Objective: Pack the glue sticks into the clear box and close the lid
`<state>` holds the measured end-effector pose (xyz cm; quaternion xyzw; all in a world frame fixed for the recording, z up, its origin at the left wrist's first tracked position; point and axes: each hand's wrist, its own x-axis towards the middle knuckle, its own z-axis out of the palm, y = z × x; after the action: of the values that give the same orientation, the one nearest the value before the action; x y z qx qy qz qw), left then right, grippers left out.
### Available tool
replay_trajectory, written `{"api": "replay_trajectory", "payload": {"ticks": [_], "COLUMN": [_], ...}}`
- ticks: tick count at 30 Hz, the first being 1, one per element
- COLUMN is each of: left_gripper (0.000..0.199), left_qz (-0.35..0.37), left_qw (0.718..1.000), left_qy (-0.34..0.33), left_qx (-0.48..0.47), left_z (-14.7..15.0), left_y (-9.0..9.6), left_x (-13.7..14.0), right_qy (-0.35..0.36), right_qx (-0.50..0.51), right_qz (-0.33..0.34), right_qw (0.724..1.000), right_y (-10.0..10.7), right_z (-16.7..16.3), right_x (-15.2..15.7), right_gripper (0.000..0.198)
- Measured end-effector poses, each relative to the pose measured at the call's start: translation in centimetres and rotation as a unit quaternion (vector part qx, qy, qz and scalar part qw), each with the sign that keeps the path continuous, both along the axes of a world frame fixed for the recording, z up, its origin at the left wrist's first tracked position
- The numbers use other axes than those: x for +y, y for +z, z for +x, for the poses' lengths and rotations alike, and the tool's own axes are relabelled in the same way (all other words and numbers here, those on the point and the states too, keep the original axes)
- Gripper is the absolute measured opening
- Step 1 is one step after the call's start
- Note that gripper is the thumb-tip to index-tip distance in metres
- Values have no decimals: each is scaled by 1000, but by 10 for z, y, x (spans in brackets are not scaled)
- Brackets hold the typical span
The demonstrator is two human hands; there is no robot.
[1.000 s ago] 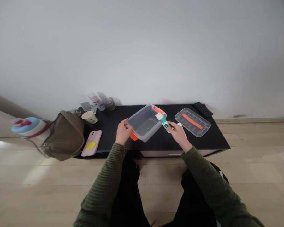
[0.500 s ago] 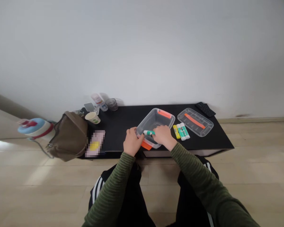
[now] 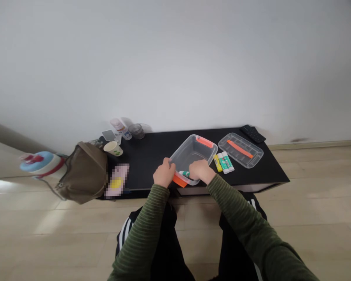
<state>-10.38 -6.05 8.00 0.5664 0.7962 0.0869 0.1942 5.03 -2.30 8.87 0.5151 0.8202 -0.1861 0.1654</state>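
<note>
A clear plastic box (image 3: 179, 153) with orange latches stands without its lid on the black table. My left hand (image 3: 164, 173) grips the box's near left rim, thumb over the edge. Inside the box, low at the near end, is a green and white glue stick (image 3: 185, 173). My right hand (image 3: 201, 171) reaches in over the near right rim, its fingers closed on one end of that glue stick. Right of the box lie a yellow glue stick (image 3: 218, 163) and two green and white glue sticks (image 3: 226, 162), side by side.
The box lid (image 3: 241, 150) lies flat at the right, by a black remote-like object (image 3: 253, 134). On the left are a paper cup (image 3: 113, 148), a glass (image 3: 136, 131), a spray bottle (image 3: 121, 129), a brown bag (image 3: 86, 171) and a blue-topped bottle (image 3: 42, 164).
My right hand has lowered the glue stick from rim height down into the box. My left hand keeps its place at the rim, and the box is slightly shifted.
</note>
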Motion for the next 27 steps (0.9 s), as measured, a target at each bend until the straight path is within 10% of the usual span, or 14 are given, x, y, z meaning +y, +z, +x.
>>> {"api": "replay_trajectory", "payload": {"ticks": [10, 14, 20, 27], "left_gripper": [33, 34, 35, 36], "left_qz": [-9, -17, -15, -7], "left_qw": [1000, 1000, 1000, 1000], "left_qy": [1, 0, 9, 5], "left_qx": [7, 4, -6, -4], "left_z": [3, 0, -3, -3], "left_y": [-2, -3, -5, -8], "left_x": [6, 9, 11, 12], "right_qy": [56, 13, -165, -303], "right_qx": [-38, 65, 221, 74], "right_qz": [-74, 16, 219, 127], "right_qw": [995, 998, 936, 942], "right_y": [5, 8, 8, -33], "right_z": [2, 13, 98, 193], "right_x": [0, -5, 7, 33], "right_gripper": [40, 34, 33, 24]}}
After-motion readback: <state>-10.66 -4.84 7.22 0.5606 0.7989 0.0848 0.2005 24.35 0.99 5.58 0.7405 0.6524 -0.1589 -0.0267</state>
